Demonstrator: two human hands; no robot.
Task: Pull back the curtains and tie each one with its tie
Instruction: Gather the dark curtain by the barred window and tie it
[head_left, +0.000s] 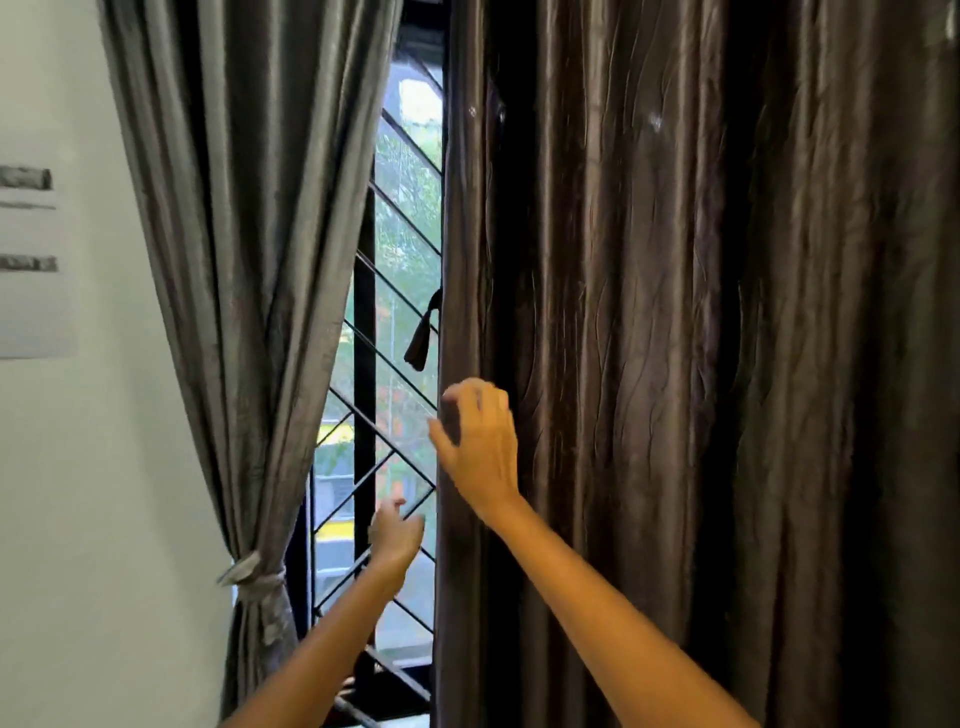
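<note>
Against crinkled satin curtain (649, 364), right hand (480, 447).

Two bare forearms, no sleeves; left hand (396, 535), right hand (480, 447) ungloved, no jewellery visible.

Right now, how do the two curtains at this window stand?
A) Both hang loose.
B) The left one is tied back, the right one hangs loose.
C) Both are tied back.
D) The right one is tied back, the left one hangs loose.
B: the left curtain is gathered low down by a pale tie, while the right curtain hangs straight with no tie around it, the right hand at its inner edge.
</note>
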